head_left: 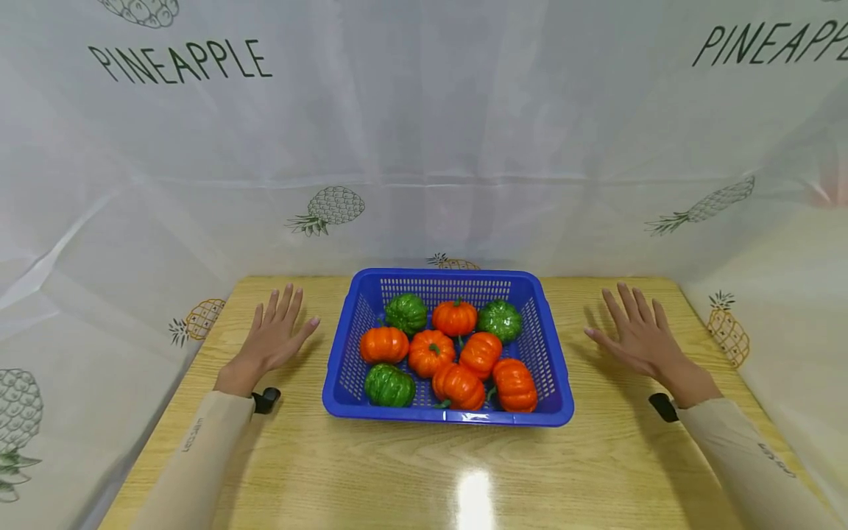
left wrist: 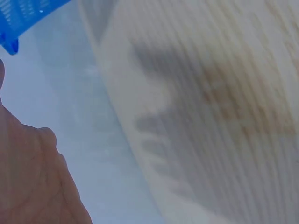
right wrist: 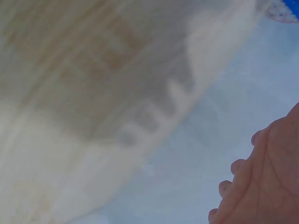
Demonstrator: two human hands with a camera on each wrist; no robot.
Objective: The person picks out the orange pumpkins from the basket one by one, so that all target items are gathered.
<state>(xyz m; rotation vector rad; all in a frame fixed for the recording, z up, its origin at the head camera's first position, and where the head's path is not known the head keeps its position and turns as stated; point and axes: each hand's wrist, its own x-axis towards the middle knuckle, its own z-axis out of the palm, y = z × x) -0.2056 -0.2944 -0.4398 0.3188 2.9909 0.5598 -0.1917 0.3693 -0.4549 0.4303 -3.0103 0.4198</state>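
Note:
A blue plastic basket (head_left: 447, 418) sits at the middle of the table, holding several small pumpkins, some orange (head_left: 431, 353) and some green (head_left: 389, 385). To its left my left hand (head_left: 274, 335) is held over the wood, palm down with the fingers spread. My right hand (head_left: 639, 335) mirrors it on the other side, fingers straight and thumb toward the basket. Neither hand touches the basket or holds anything. Part of the left palm (left wrist: 32, 172) shows in the left wrist view, and the right palm (right wrist: 271, 177) in the right wrist view, above their shadows.
The wooden table (head_left: 371, 471) extends in front of the basket and to both sides. A white curtain (head_left: 450, 132) printed with pineapples hangs behind the table and along its sides. Black straps (head_left: 266, 400) are on the wrists.

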